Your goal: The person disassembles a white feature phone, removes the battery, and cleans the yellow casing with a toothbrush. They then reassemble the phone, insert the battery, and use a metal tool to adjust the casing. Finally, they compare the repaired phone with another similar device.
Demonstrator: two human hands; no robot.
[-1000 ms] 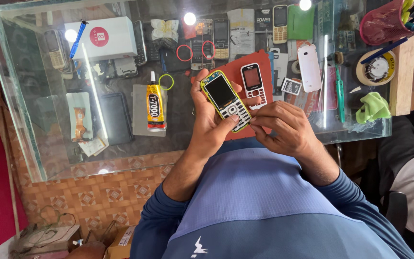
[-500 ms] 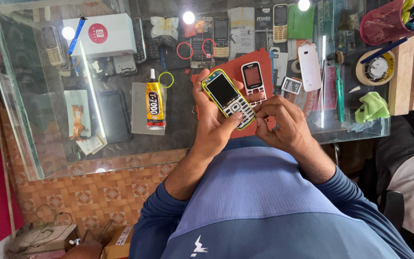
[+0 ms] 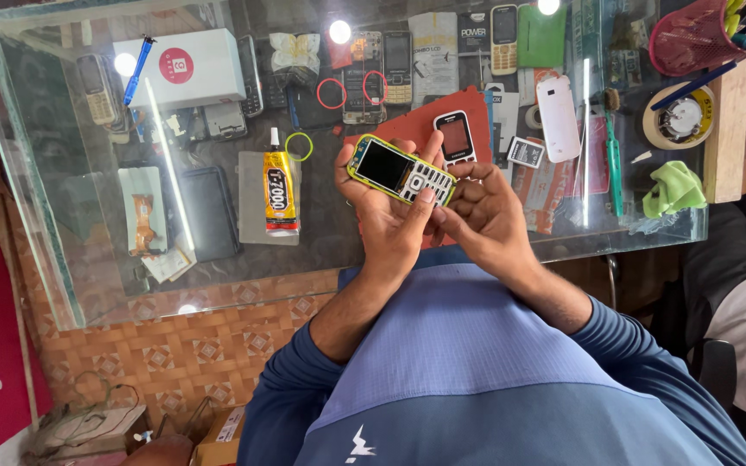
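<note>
My left hand (image 3: 388, 220) holds a small keypad phone (image 3: 401, 170) with a yellow-green rim and a dark screen, lying flat across the palm, thumb on its keypad edge. My right hand (image 3: 485, 211) is pressed against the phone's keypad end, fingers curled under and beside it. Both hands hover over a red mat (image 3: 407, 128) on the glass counter (image 3: 218, 259). Just beyond the fingers, a second small phone (image 3: 454, 138) with a reddish screen and white frame lies on the mat.
A yellow glue tube (image 3: 278, 185) stands left of the hands. A white box (image 3: 185, 69) with a blue pen, several phones and red rings lie further back. A white phone cover (image 3: 558, 117), green tool (image 3: 615, 168), green cloth (image 3: 673, 188), tape roll (image 3: 679, 121) and pink basket (image 3: 697, 34) sit right.
The phone has turned from pointing diagonally up to lying nearly flat across my left palm. My right hand has shifted closer against its keypad end.
</note>
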